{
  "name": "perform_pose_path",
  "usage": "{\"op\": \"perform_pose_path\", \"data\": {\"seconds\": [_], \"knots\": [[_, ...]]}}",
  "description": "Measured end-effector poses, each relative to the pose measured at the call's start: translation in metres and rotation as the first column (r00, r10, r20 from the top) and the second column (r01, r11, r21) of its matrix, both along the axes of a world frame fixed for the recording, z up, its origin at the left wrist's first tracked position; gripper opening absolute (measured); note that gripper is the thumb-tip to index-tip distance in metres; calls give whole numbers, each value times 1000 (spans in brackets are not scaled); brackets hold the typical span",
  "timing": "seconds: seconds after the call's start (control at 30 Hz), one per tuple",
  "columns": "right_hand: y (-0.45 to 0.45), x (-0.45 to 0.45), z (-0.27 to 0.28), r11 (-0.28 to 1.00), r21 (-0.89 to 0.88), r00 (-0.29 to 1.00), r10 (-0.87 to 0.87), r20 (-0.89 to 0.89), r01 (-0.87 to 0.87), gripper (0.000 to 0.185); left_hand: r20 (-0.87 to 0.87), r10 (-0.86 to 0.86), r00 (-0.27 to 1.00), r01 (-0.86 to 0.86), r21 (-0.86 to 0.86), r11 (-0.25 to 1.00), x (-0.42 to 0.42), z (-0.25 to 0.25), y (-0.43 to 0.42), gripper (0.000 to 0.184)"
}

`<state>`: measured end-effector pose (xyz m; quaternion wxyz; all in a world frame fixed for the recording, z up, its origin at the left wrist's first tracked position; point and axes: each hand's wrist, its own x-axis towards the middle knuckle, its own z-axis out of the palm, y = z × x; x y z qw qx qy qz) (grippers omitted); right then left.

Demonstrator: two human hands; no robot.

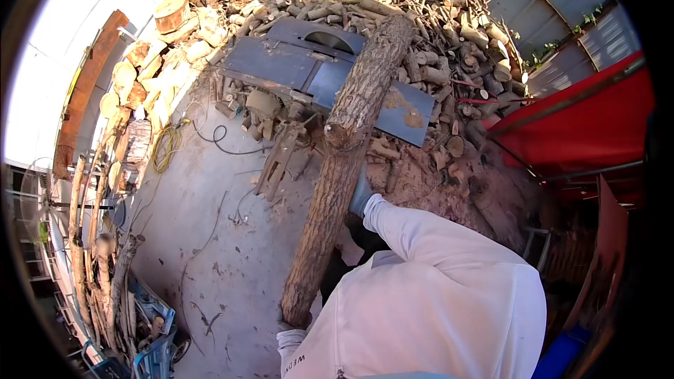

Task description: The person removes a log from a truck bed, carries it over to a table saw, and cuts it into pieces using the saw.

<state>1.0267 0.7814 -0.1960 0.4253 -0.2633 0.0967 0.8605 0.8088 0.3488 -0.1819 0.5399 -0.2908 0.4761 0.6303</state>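
A long, thick log with rough bark slants from the lower middle up across a saw table. Its far end lies over the metal table top, beside a half-round saw blade. My right hand, in a grey-blue glove, grips the log's right side near the middle, with its fingers hidden round the far side. At the near end, my left hand is closed on the log's butt and mostly hidden by the wood and the white cuff.
A big heap of split wood and branches fills the back. Cut rounds are stacked at left, near a coiled yellow cable. Long poles stand in a blue cart. A red tarp hangs at right.
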Motion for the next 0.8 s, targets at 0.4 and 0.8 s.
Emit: {"op": "perform_pose_path", "data": {"seconds": [0.4,0.8], "knots": [[-13,34,2,999,-31,997,-38,71,40,83,-55,35,998,-37,-37,999,53,25,-12,79],[-12,59,0,946,-38,767,284,576,-321,84,-74,102,992,-107,-62,992,82,34,-37,79]]}}
